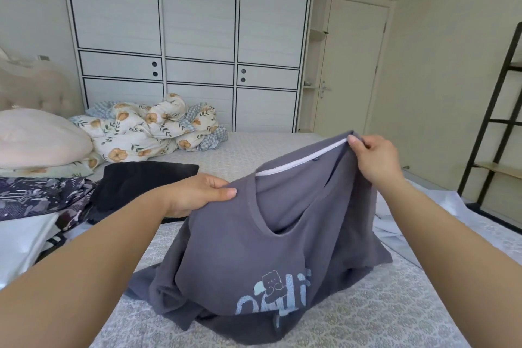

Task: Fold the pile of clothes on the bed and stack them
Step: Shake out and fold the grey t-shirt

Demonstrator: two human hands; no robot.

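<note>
Now, grey shirt (254,257) — shoulders pinched, both hands

Grey T-shirt (234,271): lifted by shoulders above bed (381,305), collar up and open, white tape visible inside neck, light blue print with small bear on chest. Lower part and one sleeve lay crumpled on bed. Left hand (195,195) pinched left shoulder, right hand (372,158) pinched right shoulder, higher. Black garment (141,181) lay flat on bed behind left hand. Dark patterned clothes (39,198) lay in loose pile at left edge, beside black garment.
</note>
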